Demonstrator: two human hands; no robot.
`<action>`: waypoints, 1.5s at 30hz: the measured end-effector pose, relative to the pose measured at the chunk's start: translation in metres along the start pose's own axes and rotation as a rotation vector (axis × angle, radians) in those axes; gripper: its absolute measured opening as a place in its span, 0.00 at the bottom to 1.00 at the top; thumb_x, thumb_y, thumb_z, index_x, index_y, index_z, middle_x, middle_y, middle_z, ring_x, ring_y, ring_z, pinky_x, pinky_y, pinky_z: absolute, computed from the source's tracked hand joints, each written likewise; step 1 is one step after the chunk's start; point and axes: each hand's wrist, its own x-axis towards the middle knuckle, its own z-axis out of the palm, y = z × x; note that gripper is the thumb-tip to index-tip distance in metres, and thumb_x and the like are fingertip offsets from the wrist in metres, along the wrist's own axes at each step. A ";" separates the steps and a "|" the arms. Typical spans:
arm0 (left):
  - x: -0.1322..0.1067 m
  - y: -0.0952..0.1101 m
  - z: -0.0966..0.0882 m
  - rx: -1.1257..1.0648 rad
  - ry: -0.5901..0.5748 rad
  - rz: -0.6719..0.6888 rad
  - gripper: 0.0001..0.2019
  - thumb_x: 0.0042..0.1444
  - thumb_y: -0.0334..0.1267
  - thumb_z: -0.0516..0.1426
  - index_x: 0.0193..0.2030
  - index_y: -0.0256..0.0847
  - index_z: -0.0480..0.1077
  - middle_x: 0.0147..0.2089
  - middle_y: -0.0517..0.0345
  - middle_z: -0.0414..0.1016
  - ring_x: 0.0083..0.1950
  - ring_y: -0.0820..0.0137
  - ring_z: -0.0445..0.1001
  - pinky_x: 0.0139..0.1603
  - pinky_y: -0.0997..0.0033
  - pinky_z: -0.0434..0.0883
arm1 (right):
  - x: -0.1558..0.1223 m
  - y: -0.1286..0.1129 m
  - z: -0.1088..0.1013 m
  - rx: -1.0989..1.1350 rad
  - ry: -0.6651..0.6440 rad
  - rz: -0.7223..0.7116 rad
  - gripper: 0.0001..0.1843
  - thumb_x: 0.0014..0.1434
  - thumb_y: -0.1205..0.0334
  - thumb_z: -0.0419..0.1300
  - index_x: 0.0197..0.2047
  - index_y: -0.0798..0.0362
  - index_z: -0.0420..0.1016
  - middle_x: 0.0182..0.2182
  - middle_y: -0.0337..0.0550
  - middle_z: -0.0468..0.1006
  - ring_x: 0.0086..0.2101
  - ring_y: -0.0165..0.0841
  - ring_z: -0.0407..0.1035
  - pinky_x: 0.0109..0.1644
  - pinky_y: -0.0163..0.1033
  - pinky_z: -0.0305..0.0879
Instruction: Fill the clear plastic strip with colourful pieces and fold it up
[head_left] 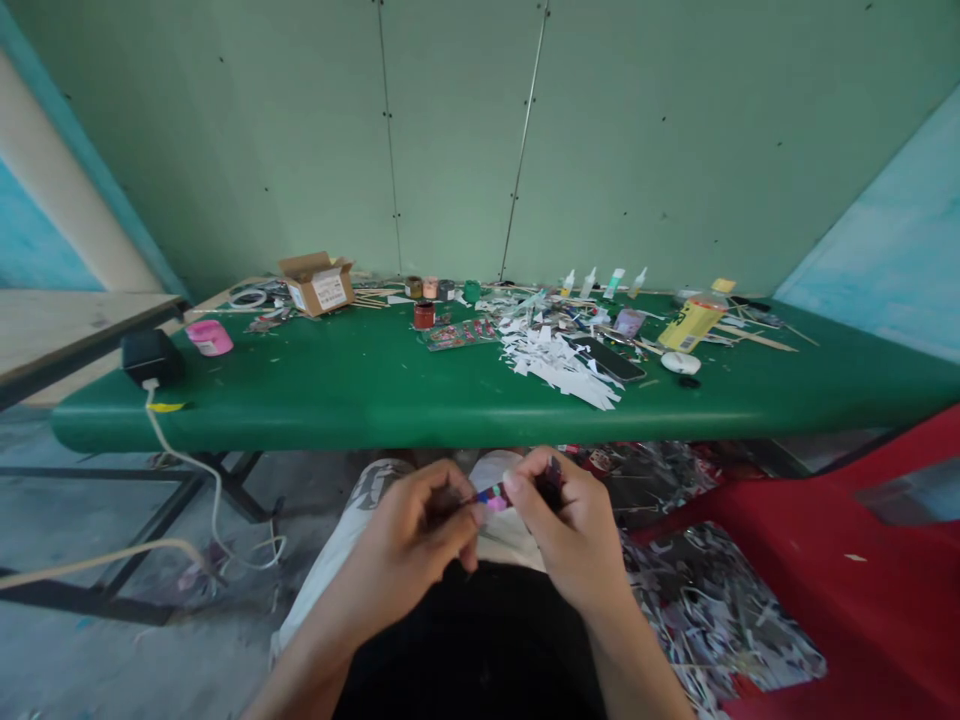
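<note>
Over my lap, my left hand (416,535) and my right hand (570,530) pinch a small dark strip (493,493) with pink, blue and green spots, one at each end. Thumb and fingers of both hands are closed on it, hiding its ends. A dark end piece sticks up by my right fingers. What exactly the strip is I cannot make out. Beyond my hands runs the front edge of the green-covered table (360,395).
White paper scraps (559,365), a phone (609,358), a white mouse (681,362), a yellow package (691,322), small glue bottles (589,283), a red paint jar (424,315) and a cardboard box (319,285) lie across the table. A red chair (795,540) stands at right.
</note>
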 end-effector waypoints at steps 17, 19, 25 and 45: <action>0.005 -0.020 0.009 -0.348 -0.049 0.132 0.14 0.60 0.47 0.55 0.29 0.39 0.65 0.19 0.67 0.62 0.18 0.79 0.60 0.22 0.78 0.61 | -0.010 -0.001 0.008 0.086 -0.173 -0.080 0.11 0.63 0.61 0.52 0.28 0.51 0.62 0.19 0.31 0.61 0.21 0.25 0.56 0.23 0.31 0.53; 0.004 -0.014 0.011 -0.317 -0.001 0.123 0.13 0.58 0.46 0.57 0.29 0.39 0.65 0.18 0.68 0.60 0.18 0.80 0.58 0.19 0.78 0.59 | -0.011 -0.002 0.006 -0.001 -0.163 -0.126 0.07 0.63 0.64 0.50 0.33 0.50 0.64 0.22 0.32 0.65 0.22 0.25 0.59 0.25 0.31 0.56; 0.003 -0.005 0.018 -0.323 0.179 0.112 0.14 0.56 0.45 0.57 0.27 0.40 0.62 0.16 0.69 0.59 0.16 0.80 0.57 0.16 0.79 0.55 | -0.011 0.003 0.009 -0.279 -0.075 -0.244 0.14 0.58 0.71 0.48 0.44 0.52 0.69 0.25 0.36 0.74 0.25 0.29 0.70 0.30 0.33 0.63; 0.000 -0.003 0.024 -0.289 0.178 0.113 0.16 0.57 0.45 0.57 0.23 0.40 0.61 0.14 0.68 0.58 0.17 0.79 0.55 0.19 0.77 0.54 | -0.011 0.002 0.019 -0.515 0.030 -0.507 0.11 0.60 0.72 0.47 0.36 0.52 0.70 0.23 0.40 0.77 0.22 0.30 0.71 0.25 0.33 0.61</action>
